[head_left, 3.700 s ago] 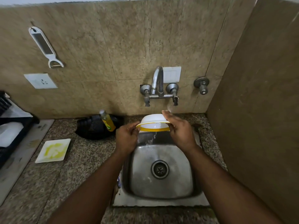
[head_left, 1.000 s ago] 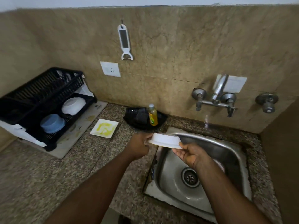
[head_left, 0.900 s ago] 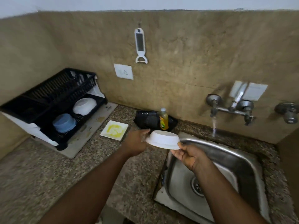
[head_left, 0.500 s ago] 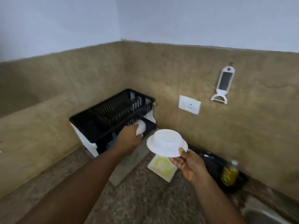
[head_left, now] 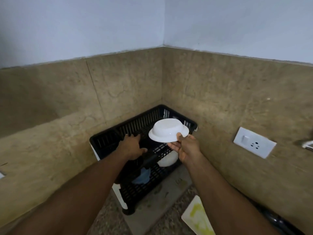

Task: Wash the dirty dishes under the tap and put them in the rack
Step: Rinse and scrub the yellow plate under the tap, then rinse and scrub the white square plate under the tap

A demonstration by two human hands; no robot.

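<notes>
Behind the rack [head_left: 135,128] rail, a blue dish [head_left: 142,176] is half-hidden.

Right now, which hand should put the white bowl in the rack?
The right hand. It already holds the upside-down white bowl by its rim, above the black rack. The left hand holds nothing and rests on the rack.

A home kitchen: dish rack [head_left: 135,131] on granite counter [head_left: 108,223], tiled walls [head_left: 220,99].
</notes>
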